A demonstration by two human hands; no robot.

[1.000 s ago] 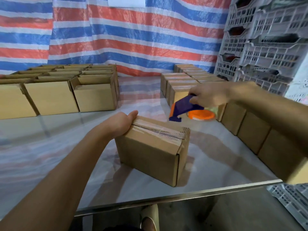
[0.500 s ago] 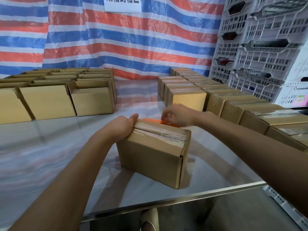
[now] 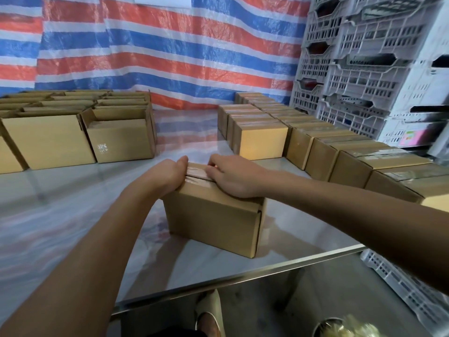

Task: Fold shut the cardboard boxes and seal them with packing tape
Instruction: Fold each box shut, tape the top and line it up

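Observation:
A closed brown cardboard box (image 3: 213, 220) stands near the front edge of the glossy table (image 3: 73, 198). Clear packing tape (image 3: 197, 175) runs along its top seam. My left hand (image 3: 167, 175) grips the box's left top end, thumb on the lid and fingers wrapped over the side. My right hand (image 3: 234, 177) lies palm down on the right part of the lid, its fingers pressing on the tape. The tape dispenser is out of sight.
Open-topped boxes (image 3: 121, 139) stand in rows at the left. Taped boxes (image 3: 262, 139) line the right side toward the front. Grey plastic crates (image 3: 364, 69) are stacked at the right, against a striped tarp (image 3: 170, 57). The table's metal edge (image 3: 243, 279) is close below the box.
My right hand set the purple and orange tape dispenser down behind the box, then came onto the lid. My left hand kept its grip on the box's end.

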